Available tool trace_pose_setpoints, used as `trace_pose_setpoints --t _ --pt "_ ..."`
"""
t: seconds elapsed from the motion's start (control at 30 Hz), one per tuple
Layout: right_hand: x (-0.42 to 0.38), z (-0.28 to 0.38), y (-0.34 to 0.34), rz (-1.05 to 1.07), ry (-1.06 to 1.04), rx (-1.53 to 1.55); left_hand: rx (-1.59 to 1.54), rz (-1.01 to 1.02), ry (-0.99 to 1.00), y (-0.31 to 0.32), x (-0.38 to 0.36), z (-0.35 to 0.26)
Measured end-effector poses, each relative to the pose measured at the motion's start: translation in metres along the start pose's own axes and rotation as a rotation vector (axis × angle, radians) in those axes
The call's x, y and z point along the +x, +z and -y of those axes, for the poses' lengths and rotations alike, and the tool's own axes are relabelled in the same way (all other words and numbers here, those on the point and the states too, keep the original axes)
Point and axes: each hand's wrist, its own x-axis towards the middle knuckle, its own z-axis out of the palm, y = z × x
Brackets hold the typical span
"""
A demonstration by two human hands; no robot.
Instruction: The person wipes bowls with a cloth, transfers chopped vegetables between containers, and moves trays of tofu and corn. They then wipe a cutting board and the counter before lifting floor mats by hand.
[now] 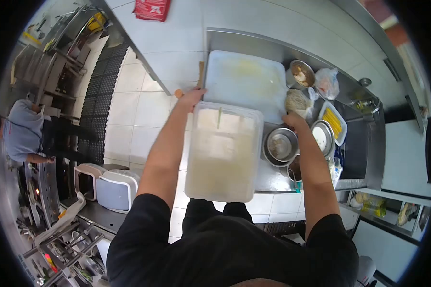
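A large white cutting board (246, 79) lies on the steel counter in front of me. My left hand (192, 98) is closed at its near left edge, the fingertips partly hidden. At the near right corner my right hand (296, 122) grips the board, just beside a knotted plastic bag of pale food (298, 103). Closest to my body is a clear rectangular plastic container (223, 153), with pale contents and a thin greenish strip near its far end. Nested metal bowls (281, 145) stand below my right hand.
Along the right are a metal bowl of food (301, 73), another plastic bag (326, 83), a tray of yellow strips (332, 123) and a bowl of white stuff (322, 136) beside the sink (354, 153). A co-worker (26, 129) stands at far left. Bins (117, 190) are at left.
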Motion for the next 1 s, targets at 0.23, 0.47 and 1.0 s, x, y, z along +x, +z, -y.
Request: trace_pose_setpoints --t 0.23,0.47,1.0 --pt "0.011 0.001 0.007 0.142 0.204 0.55 0.063 0.192 -0.103 -0.018 0.025 -0.004" --pt "-0.016 0.015 -0.012 0.255 0.239 0.523 -0.332 0.298 0.051 -0.004 0.033 0.01" --pt "-0.03 0.041 0.001 0.265 0.121 0.481 -0.456 0.21 0.016 -0.004 0.05 0.015"
